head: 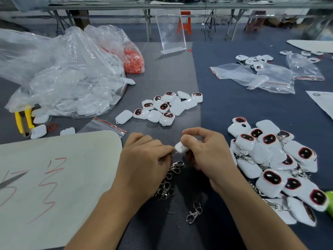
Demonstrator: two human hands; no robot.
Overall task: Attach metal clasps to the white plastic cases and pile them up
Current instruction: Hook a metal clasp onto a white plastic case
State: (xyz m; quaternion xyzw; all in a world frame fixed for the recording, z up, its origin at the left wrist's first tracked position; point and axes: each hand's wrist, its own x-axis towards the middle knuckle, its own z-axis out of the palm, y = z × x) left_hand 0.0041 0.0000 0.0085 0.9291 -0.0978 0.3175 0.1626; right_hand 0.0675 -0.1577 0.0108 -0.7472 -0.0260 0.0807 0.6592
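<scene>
My right hand [207, 150] grips a white plastic case [181, 147] just above the table. My left hand [144, 159] pinches a metal clasp at the case's corner; most of that clasp is hidden by my fingers. A heap of loose metal clasps [168, 179] lies under my left hand, and one clasp [193, 212] lies apart nearer me. Several cases without clasps [162, 107] lie in a cluster beyond my hands. To the right sits a pile of cases with clasps [281, 163].
A big clear bag of white cases [63, 78] and a bag of red rings [133, 60] stand at the left. Yellow pliers [23, 120], a white board with red marks [54, 177], small zip bags [252, 76] and an acrylic stand [170, 31] lie around.
</scene>
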